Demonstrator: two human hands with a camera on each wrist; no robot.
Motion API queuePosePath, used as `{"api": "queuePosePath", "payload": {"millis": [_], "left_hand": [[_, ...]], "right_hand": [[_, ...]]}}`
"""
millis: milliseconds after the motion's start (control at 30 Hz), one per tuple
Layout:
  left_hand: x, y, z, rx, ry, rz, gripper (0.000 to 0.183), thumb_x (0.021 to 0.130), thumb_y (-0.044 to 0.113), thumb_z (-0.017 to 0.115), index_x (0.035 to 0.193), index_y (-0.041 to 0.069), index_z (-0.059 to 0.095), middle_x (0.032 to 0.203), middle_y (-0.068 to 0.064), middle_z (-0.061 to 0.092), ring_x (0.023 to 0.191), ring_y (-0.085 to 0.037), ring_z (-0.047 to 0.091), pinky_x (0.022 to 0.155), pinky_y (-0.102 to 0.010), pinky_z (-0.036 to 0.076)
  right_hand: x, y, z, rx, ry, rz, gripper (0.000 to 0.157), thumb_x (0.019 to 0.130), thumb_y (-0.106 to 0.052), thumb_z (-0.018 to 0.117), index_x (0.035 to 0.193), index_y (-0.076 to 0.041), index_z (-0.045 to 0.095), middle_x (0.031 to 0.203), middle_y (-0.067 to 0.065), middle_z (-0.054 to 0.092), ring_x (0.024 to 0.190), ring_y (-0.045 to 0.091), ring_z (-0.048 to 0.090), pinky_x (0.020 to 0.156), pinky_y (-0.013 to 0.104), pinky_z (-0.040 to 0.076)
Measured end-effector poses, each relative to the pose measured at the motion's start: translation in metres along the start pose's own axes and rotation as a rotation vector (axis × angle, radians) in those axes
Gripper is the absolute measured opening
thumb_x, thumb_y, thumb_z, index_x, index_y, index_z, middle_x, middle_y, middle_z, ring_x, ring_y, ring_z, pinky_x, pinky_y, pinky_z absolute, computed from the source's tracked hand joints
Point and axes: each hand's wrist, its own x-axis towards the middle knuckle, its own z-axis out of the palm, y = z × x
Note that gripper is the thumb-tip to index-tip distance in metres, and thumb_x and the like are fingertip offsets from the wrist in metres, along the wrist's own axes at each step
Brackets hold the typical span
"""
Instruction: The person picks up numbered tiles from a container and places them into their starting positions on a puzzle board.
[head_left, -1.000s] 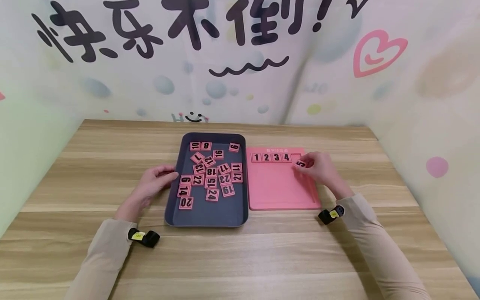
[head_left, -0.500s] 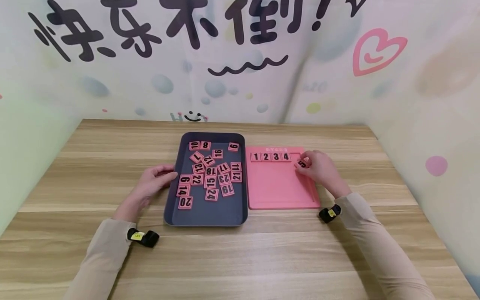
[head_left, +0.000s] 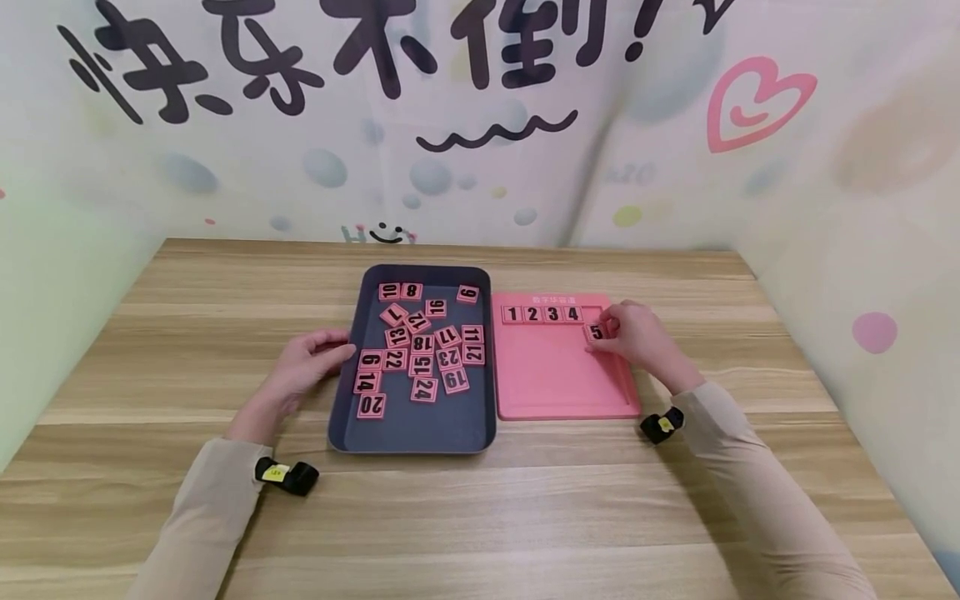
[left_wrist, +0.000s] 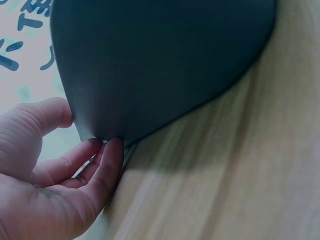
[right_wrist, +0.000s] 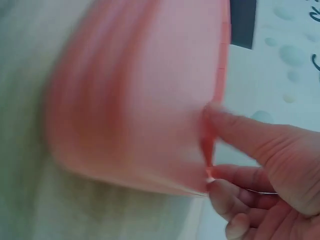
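Tile 5 (head_left: 595, 332) is pinched between thumb and fingertips of the right hand (head_left: 637, 335), and we see it near the two o'clock corner of the pink board (head_left: 555, 367), just beyond the three o'clock end of the row of tiles 1 to 4 (head_left: 537, 314). We cannot tell whether it touches the board. At nine o'clock of the board, just beside it, we find the dark tray (head_left: 450, 427), where loose number tiles (head_left: 422, 343) lie scattered, several with digits sideways or inverted. At the tray's own nine o'clock, the left hand (head_left: 307, 360), fingers relaxed, touches its edge, well apart from the right hand. Board and tray share the wood-grain surface (head_left: 525, 517).
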Motion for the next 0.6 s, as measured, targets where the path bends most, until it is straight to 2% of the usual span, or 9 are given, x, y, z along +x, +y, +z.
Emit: {"api": "queuePosePath", "payload": {"millis": [267,433,600], "left_hand": [[-0.0004,-0.0011,0.0004,-0.012,0.0,0.011,0.046,0.093,0.012,0.058,0.128,-0.014,0.046,0.109,-0.008,0.059,0.084,0.0,0.057,0.075,-0.017,0.05],[-0.0001,-0.0015,0.0004,-0.008,0.0,0.011,0.046,0.092,0.013,0.059,0.128,-0.014,0.046,0.107,-0.006,0.059,0.084,0.0,0.057,0.074,-0.017,0.05],[0.0009,-0.002,0.0005,-0.001,0.003,0.002,0.046,0.093,0.013,0.058,0.128,-0.013,0.046,0.11,-0.01,0.058,0.084,0.0,0.056,0.075,-0.017,0.05]], "right_hand": [[0.0016,-0.0008,-0.0067,-0.006,-0.086,-0.069,0.029,0.078,-0.006,0.075,0.103,0.006,0.066,0.077,0.01,0.054,0.071,0.022,0.048,0.061,0.032,0.042],[0.004,-0.0002,-0.008,-0.021,-0.09,-0.104,0.022,0.077,-0.003,0.074,0.097,0.006,0.068,0.072,0.007,0.056,0.067,0.021,0.049,0.059,0.032,0.042],[0.0057,-0.0015,-0.0087,-0.048,-0.077,-0.108,0.019,0.078,-0.001,0.072,0.094,0.007,0.067,0.068,0.007,0.052,0.066,0.021,0.047,0.06,0.032,0.041]]}}
